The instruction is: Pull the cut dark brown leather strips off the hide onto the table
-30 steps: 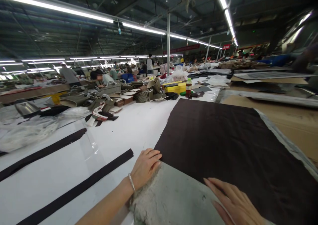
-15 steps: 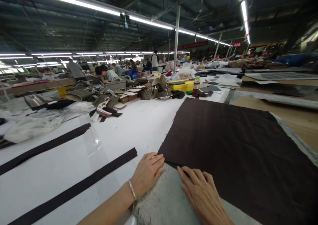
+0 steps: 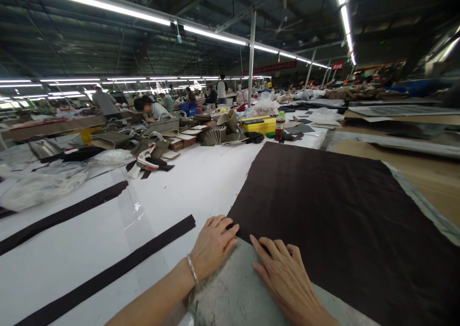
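Observation:
A large dark brown sheet of fabric lies flat on the white table, its near corner folded back to show a pale grey underside. My left hand rests on the fold's left end, fingers curled over the edge; a bracelet circles its wrist. My right hand lies flat on the grey underside with fingers stretched out, tips at the fold line. Neither hand lifts anything off the table.
Two long dark strips lie on the table to the left. Further back are stacked bag parts, a yellow box, a drink bottle and plastic bags. Cardboard sheets lie to the right. Several people work far off.
My right hand slid left along the fold until it lies close to my left hand. My left hand stayed at the fold's left end. The view shifted slightly.

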{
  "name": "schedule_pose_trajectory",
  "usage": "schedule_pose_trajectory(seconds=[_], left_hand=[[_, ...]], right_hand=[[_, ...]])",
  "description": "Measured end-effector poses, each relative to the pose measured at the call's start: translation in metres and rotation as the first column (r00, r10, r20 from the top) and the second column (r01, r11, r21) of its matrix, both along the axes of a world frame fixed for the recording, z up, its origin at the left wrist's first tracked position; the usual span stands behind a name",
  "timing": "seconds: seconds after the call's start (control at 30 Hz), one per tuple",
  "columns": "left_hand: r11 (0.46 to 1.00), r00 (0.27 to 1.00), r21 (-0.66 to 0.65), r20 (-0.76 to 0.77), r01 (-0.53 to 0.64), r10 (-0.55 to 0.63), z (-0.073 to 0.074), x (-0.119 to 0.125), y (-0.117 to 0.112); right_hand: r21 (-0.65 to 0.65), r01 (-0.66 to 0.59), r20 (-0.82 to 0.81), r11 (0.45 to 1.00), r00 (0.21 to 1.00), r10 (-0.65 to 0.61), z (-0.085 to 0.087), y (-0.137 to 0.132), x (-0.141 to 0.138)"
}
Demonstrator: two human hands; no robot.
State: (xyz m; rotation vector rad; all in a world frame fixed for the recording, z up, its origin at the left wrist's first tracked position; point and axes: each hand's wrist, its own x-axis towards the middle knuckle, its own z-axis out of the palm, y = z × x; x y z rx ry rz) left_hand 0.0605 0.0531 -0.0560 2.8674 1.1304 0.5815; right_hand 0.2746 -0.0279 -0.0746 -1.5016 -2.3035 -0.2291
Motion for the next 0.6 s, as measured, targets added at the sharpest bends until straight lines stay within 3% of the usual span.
schedule_pose_trajectory(seconds=[0.17,0.43,0.6], left_hand=[[0.99,0.991,-0.071,-0.049,0.119,-0.123,-0.001,0.011,-0.005],[0.981,0.985,-0.122,-0.073,0.149,-0.159,-0.005,-0.019,0.005],[0.966,0.989,-0.213,-0.01,0.145,-0.15,-0.003,-0.022,0.003]], right_hand=[[-0.045,0.04,0.032,0.998,0.999,-0.038,0.0,0.002,-0.004],[0.02,0.015,0.146,1.0,0.989,-0.018,-0.008,-0.011,0.01],[0.104,-0.008,0.181,0.995,0.983,-0.011,-0.02,-0.021,0.025]])
